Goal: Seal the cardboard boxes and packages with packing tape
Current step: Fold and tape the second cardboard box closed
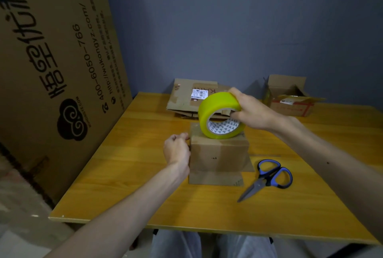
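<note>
A small closed cardboard box (219,154) stands on the wooden table (124,185) in front of me. My right hand (252,112) grips a yellow roll of packing tape (215,110), thumb over the outer face and fingers inside the core, holding it on edge over the box's top. My left hand (177,148) is at the box's upper left edge with its fingers curled, pinching at that corner; whether it holds the tape end I cannot tell. Blue-handled scissors (269,177) lie shut on the table right of the box.
Flattened cardboard boxes with a white label (186,96) lie at the table's back. An open cardboard box (290,96) stands at the back right. A large printed cardboard sheet (51,61) leans on the left, close to the table's edge.
</note>
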